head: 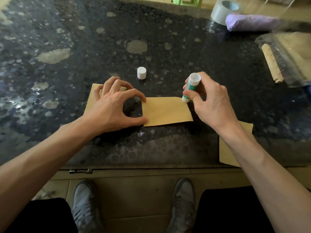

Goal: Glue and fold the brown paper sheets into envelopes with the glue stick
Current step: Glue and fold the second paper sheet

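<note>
Dark speckled desk, person seated, shoes visible below the edge. Small brown paper sheet lies flat at centre. Left hand is spread and arched, thumb and forefinger tips pressing the sheet's left edge, nothing gripped. Right hand is wrapped around the glue stick, which is inverted with its tip at the sheet's far right corner. White cap stands off the stick, behind the sheet. Second sheet sits under the left hand, third sheet under the right forearm at the near edge. Tape roll, purple bundle and spiral notebook at far right. Step looks like gluing an edge before folding. Risks: only the left edge is pinned, so a stroke could drag or buckle the loose right side; the tip sits at the corner, so glue may run off onto the desk and stick the sheet down; the forearm may crease the third sheet.
</note>
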`<state>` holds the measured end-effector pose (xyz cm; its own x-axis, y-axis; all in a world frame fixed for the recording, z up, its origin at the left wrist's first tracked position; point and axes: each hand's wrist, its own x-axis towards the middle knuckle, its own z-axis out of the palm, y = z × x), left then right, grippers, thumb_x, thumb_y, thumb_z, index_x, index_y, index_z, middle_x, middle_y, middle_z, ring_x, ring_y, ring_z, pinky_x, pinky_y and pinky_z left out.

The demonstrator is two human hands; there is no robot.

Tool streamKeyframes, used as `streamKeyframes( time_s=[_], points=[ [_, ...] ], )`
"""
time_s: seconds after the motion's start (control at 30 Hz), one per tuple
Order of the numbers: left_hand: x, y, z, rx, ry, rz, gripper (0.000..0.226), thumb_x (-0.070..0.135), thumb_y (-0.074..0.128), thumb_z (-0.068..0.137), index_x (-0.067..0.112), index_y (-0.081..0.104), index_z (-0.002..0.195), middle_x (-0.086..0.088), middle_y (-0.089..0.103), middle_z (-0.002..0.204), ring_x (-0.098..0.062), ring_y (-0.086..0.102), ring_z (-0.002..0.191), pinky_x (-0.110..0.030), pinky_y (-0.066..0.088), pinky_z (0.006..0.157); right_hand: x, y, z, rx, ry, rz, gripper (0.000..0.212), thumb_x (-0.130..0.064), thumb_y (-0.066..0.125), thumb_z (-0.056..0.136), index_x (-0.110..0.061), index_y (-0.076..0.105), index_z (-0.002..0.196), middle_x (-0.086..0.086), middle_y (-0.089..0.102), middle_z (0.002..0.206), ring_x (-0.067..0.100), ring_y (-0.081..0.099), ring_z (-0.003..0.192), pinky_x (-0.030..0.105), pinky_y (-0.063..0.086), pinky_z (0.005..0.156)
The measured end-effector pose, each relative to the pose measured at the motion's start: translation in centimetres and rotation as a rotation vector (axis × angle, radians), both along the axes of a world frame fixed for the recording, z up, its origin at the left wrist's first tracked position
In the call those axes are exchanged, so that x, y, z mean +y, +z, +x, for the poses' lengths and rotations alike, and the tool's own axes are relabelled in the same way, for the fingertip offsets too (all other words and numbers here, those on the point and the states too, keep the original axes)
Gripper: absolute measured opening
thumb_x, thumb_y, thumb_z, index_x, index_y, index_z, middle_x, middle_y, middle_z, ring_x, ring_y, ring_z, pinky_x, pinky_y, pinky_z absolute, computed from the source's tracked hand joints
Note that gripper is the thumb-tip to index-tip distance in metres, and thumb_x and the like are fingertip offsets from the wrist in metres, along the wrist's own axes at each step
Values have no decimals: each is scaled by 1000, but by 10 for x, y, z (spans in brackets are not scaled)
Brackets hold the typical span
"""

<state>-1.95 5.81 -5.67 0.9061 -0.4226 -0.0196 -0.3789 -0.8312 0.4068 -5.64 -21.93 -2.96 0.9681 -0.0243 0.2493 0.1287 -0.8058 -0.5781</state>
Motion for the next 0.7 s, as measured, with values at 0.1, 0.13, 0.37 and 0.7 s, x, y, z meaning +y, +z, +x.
streamKeyframes(
  time_s=[0.1,0.13,0.37,0.7],
  points=[
    [0,0,1,0,1,10,74,94,50,56,58,59,121,20,37,132,-16,12,151,-51,11,119,-4,-2,0,-9,1,-4,24,-22,70,99,-13,62,120,-6,72,109,11,69,102,36,58,90],
    [0,0,1,1,-1,12,75,94,49,56,58,58,121,20,37,132,-17,12,151,-51,11,119,-5,-3,0,-8,-3,-5,24,-21,70,99,-13,62,121,-8,71,110,8,68,101,32,58,90],
    [-1,3,1,28,2,-13,77,94,49,53,57,60,120,18,37,133,-16,10,152,-51,9,120,-17,17,3,-192,-97,491,27,-24,77,96,-6,70,114,1,74,107,6,72,97,25,58,85],
    [-1,2,0,-12,-5,-17,70,91,52,57,57,60,118,20,38,131,-15,7,154,-51,7,121,21,12,26,177,-145,1016,35,-11,79,92,-8,62,123,11,79,105,23,78,96,37,63,89]
  ],
)
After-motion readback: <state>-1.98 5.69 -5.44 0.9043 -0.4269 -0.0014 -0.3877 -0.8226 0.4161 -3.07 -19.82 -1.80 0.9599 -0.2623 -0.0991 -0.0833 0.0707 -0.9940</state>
